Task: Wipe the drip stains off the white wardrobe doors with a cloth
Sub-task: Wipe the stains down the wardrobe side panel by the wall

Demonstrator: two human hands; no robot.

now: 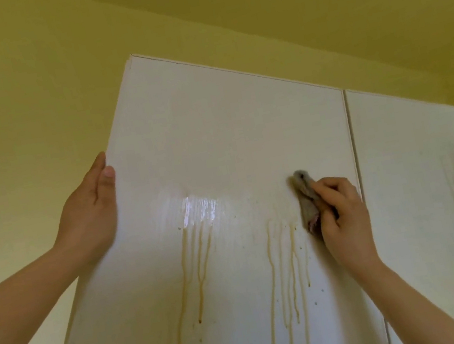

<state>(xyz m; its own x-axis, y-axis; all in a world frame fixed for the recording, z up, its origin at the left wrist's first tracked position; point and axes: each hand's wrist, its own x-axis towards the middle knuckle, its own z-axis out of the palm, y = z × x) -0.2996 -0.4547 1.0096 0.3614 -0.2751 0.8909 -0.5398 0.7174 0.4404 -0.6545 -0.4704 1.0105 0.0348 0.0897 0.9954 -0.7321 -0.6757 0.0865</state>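
Gripping a near-vertical cloth, right hand presses door; left hand clasps its edge.

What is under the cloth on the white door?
The cloth lies against the white door, held by the right hand. Brown drip stains run beside and below it; any stain under it is covered.

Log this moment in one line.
right hand: grips cloth against left door | left hand: holds its edge | drip stains: left of cloth
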